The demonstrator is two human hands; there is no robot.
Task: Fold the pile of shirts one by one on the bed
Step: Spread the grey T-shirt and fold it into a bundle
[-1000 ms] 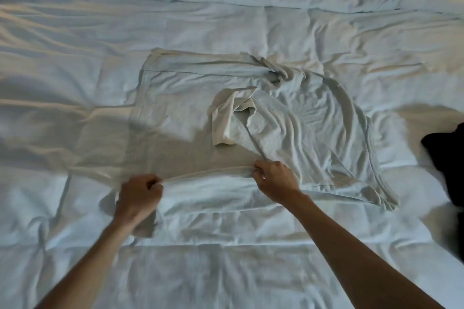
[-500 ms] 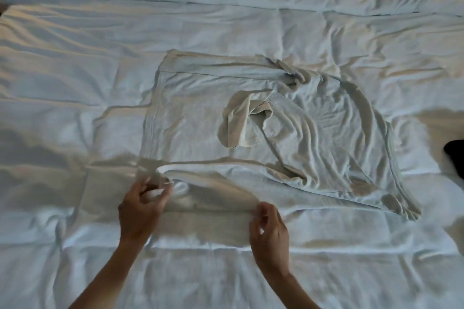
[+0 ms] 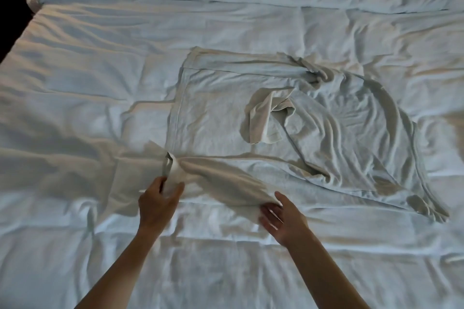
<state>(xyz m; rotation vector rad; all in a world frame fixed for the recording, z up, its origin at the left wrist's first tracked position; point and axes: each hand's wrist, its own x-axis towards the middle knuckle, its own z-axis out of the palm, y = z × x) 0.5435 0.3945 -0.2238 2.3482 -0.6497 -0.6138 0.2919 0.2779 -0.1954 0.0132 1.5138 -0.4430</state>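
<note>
Left hand [image 3: 157, 204] pinches shirt [image 3: 216, 118] near edge; right hand [image 3: 285, 221] open, touching it.

Legible text, labels, brands, numbers, signs: none. Shirt [image 3: 226, 118]: plain pale fabric, no print or tag readable. Bed [image 3: 100, 57]: plain white cover, no markings.

Left hand [image 3: 158, 202] pinches (thumb against fingers); right hand [image 3: 283, 221] lies open, fingers spread.

The shirt [image 3: 213, 113] is plain pale grey; the bed [image 3: 100, 57] cover is plain white.
</note>
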